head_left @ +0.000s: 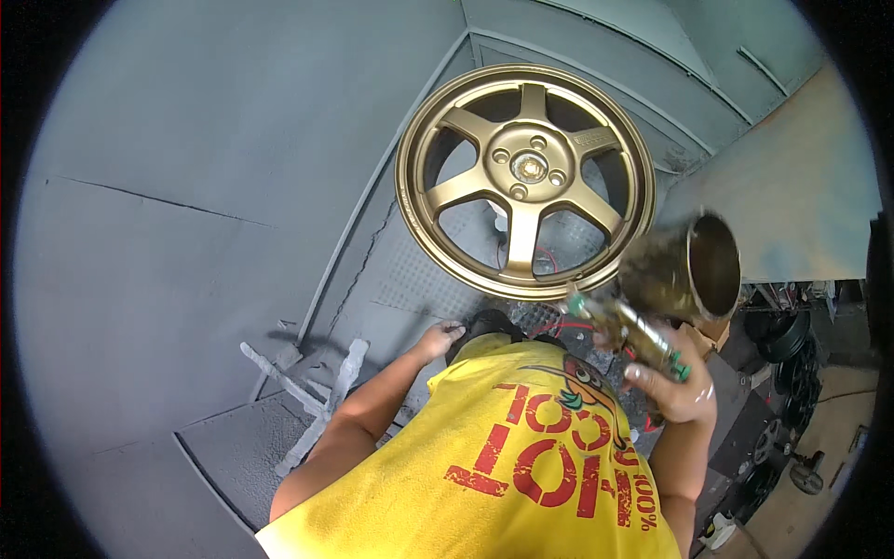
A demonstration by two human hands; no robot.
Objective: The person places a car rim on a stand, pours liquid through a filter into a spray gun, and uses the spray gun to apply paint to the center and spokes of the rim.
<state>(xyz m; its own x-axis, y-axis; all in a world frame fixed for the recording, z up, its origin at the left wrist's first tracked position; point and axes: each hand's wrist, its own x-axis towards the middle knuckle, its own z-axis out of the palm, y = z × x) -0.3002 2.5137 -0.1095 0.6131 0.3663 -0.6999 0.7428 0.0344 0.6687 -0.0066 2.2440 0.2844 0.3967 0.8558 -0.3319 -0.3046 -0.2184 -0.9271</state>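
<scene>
A gold-bronze six-spoke car wheel rim (524, 224) faces me in the upper middle. My right hand (684, 391) grips a spray gun (652, 340) below the rim's lower right edge. The gun's round metal paint cup (656, 270) is stained brown, looks uncovered and is smeared by motion. Its nozzle end points left, just under the rim; I cannot tell whether spray is coming out. My left hand (436, 341) hangs beside my dark shorts, its fingers curled together. What they hold, if anything, is hidden.
Grey booth walls (196, 112) stand left and behind the rim. A paint-crusted cross-shaped stand (321, 401) is at the lower left. A red hose (568, 326) runs on the floor below the rim. Several dark tyres and wheels (787, 340) are at the right, near a cardboard box (715, 334).
</scene>
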